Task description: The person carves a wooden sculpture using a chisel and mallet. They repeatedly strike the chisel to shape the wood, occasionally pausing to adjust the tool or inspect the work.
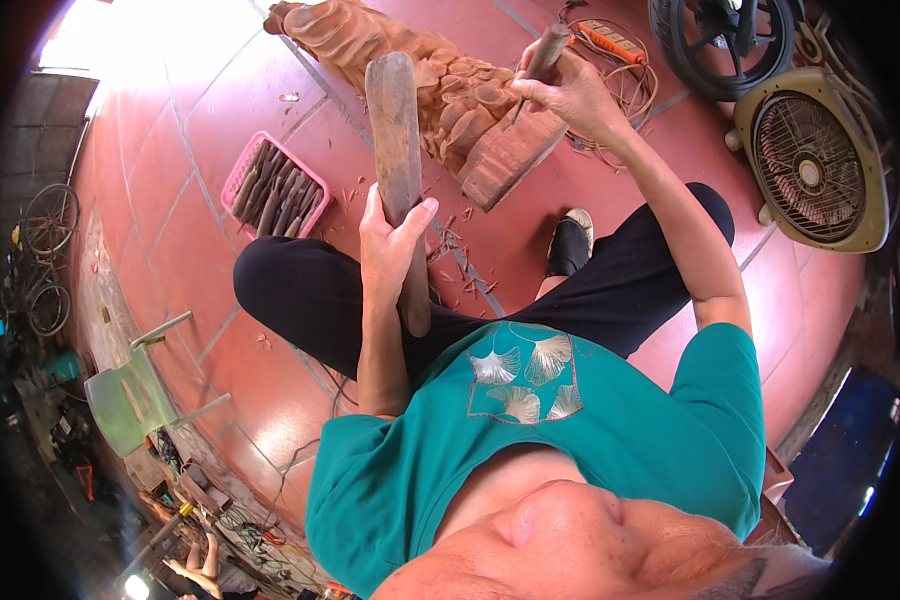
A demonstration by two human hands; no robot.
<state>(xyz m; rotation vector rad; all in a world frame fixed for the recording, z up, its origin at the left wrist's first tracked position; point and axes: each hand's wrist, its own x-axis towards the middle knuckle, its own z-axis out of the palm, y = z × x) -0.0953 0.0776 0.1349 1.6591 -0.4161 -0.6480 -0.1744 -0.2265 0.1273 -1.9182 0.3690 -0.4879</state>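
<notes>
My left hand (388, 240) is wrapped around a long flat wooden mallet (395, 125), its broad end pointing away from me. In my right hand (570, 92) is a wood-handled chisel (547, 52), its thin blade pointing down over the carving's near end. The brown wood carving (415, 65) lies on the floor in front of me, with wavy and rounded relief and a plain block at its near right end. The mallet overlaps part of it in view, and I cannot tell whether the chisel's tip touches the wood.
A pink basket (232, 188) of chisels stands left of the carving. Wood chips (455, 255) litter the tiles near my shoe (571, 243). An orange power strip (611, 42) with coiled cord, a wheel (735, 45) and a fan (808, 172) are at right; a green chair (120, 405) is left.
</notes>
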